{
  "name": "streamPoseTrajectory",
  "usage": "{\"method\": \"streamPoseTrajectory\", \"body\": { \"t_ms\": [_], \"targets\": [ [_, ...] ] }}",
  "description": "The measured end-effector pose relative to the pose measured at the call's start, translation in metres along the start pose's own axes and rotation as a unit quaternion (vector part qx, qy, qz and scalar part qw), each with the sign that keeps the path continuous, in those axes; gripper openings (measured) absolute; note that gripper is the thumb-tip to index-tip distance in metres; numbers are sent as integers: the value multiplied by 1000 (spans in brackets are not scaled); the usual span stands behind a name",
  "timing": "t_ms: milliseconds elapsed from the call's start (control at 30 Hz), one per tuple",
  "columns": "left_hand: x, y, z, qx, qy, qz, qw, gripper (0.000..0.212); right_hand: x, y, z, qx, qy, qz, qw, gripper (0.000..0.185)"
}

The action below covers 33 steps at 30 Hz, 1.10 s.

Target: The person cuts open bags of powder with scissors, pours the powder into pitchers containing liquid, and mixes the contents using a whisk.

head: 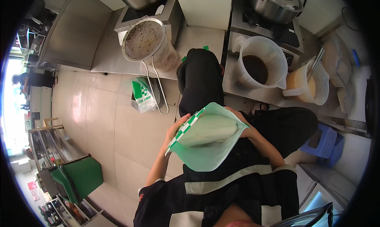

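Between my hands is a large green-and-white checkered plastic bag [207,138], its wide mouth facing up. My left hand [178,127] grips the bag's left side, along the checkered edge. My right hand [245,126] holds the opposite side, partly hidden behind the plastic. Pale material shows inside, but its kind is unclear. Beyond my knees, a fine-mesh strainer [143,39] with dark residue rests on a plastic container [169,58]. To the right stand a translucent measuring jug [274,60] with dark liquid and a smaller jug [322,92] with yellowish liquid and a metal utensil [317,60].
Two steel pots [141,0] [277,8] sit on cooktops above the steel counter [204,38]. Another checkered bag [144,96] lies below the strainer's handle. A green bin [86,176] and metal rack are at left, a blue plastic stool [323,141] at right. A person [37,79] stands far left.
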State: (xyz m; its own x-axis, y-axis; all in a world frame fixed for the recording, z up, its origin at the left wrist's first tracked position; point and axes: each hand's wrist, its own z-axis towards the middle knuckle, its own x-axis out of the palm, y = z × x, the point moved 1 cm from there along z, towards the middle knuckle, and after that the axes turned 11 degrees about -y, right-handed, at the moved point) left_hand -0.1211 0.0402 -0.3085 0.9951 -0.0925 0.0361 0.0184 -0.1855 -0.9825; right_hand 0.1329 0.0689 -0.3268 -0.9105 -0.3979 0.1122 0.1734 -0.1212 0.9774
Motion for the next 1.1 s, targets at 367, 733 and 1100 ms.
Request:
{"method": "streamPoseTrajectory", "body": {
  "t_ms": [367,733,1100],
  "targets": [
    [5,8,31,168,33,85,982,37,-10,-12,11,-76,-64,-7,995,50],
    [1,2,38,48,-44,12,998,38,-38,35,61,-179,-63,16,982,95],
    [15,3,51,36,-65,-30,997,40,-57,39,69,-135,-65,-14,989,81]
  ]
}}
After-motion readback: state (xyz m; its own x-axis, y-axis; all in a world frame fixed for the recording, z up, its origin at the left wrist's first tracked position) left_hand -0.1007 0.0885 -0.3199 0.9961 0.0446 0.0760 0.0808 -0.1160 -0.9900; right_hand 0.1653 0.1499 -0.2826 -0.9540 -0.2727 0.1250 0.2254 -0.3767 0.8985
